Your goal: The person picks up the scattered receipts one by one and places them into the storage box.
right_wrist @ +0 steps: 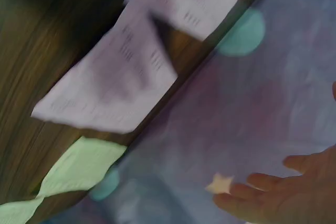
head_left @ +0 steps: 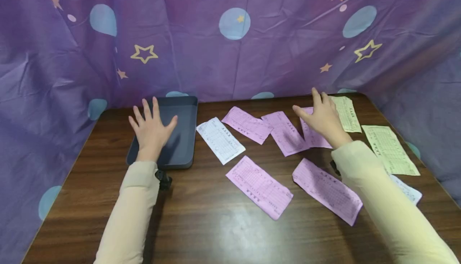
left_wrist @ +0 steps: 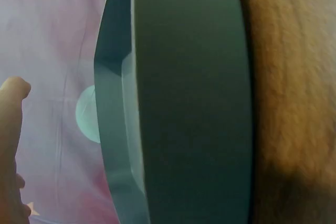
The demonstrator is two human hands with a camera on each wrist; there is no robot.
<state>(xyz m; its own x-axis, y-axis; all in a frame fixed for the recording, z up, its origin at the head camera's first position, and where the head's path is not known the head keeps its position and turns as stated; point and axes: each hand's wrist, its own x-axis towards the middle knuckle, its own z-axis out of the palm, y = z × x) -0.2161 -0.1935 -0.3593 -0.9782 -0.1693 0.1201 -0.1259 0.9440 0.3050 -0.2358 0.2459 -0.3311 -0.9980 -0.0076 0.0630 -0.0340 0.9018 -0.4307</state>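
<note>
My left hand [head_left: 149, 132] is spread wide over a dark grey tray [head_left: 185, 136], with nothing in its fingers. In the left wrist view the outer wall of the tray [left_wrist: 194, 103] fills the middle, and part of the hand [left_wrist: 9, 145] shows at the left edge. Over the far right of the table my right hand [head_left: 324, 117] hovers, fingers apart and holding nothing. Below it lies a pink paper slip [head_left: 313, 136], partly hidden by the hand; a yellow-green slip [head_left: 347, 113] lies just beyond. The right wrist view shows the hand [right_wrist: 289, 192] away from the slips.
Several more pink slips [head_left: 261, 188] lie across the wooden table [head_left: 201, 224]. A white slip [head_left: 221, 140] sits right of the tray, another white slip [head_left: 407, 190] is partly behind my right forearm, and a yellow-green slip [head_left: 390, 150] lies near the right edge. A purple curtain [head_left: 198, 55] hangs behind.
</note>
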